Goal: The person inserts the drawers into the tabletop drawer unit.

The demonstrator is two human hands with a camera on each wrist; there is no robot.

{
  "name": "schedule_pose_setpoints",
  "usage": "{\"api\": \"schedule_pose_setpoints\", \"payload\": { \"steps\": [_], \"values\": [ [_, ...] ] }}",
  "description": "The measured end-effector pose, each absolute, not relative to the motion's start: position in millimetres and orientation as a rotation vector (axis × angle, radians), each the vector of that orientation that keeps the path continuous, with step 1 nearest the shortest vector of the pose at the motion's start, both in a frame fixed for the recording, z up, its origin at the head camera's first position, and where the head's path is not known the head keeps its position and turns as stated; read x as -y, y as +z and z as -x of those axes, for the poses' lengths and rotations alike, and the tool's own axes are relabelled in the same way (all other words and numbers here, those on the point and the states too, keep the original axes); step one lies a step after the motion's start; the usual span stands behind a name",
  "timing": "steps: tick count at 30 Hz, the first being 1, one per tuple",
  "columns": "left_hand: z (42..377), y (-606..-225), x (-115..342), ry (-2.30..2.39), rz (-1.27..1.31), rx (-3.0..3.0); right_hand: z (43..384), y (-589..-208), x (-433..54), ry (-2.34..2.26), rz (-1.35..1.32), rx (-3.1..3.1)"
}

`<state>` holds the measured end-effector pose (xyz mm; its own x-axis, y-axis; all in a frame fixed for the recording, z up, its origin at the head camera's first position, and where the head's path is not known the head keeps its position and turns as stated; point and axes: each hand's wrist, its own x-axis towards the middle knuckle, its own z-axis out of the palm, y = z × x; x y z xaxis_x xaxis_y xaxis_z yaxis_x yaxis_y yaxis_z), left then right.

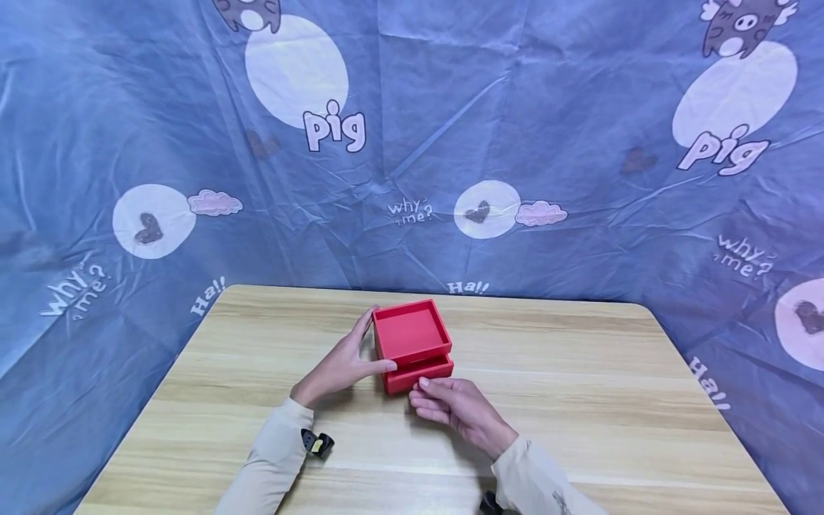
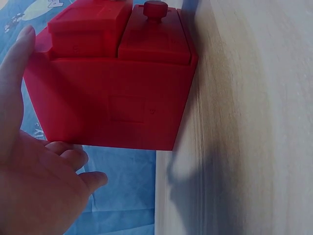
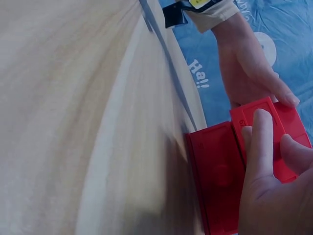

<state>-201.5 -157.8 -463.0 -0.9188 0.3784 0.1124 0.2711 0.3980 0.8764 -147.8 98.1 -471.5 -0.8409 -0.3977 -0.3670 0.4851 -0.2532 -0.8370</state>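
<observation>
A small red two-drawer box (image 1: 412, 330) with a shallow recessed top stands on the wooden table. Its upper drawer (image 2: 88, 36) is partly out at the front; beneath it is the lower drawer (image 2: 154, 44) with a round knob (image 2: 155, 10). My left hand (image 1: 341, 365) grips the box from its left side, thumb at the front corner and fingers toward the back. At the front, my right hand (image 1: 460, 409) has its thumb and index finger at the upper drawer's face, seemingly pinching its knob, which the fingers hide.
The light wooden table (image 1: 611, 400) extends around the box. Behind it hangs a blue printed cloth (image 1: 412, 143), which also comes down along both sides. A dark strap (image 1: 317, 443) is on the left sleeve, and another dark piece (image 1: 491, 503) is by the right sleeve.
</observation>
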Motion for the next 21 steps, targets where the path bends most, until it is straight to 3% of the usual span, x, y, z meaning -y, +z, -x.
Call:
{"api": "schedule_pose_setpoints", "payload": {
  "steps": [21],
  "values": [
    [203,-464,159,1.577,-0.623,-2.521,169,-471,-92,-2.140,-0.151,-1.416]
  ]
}}
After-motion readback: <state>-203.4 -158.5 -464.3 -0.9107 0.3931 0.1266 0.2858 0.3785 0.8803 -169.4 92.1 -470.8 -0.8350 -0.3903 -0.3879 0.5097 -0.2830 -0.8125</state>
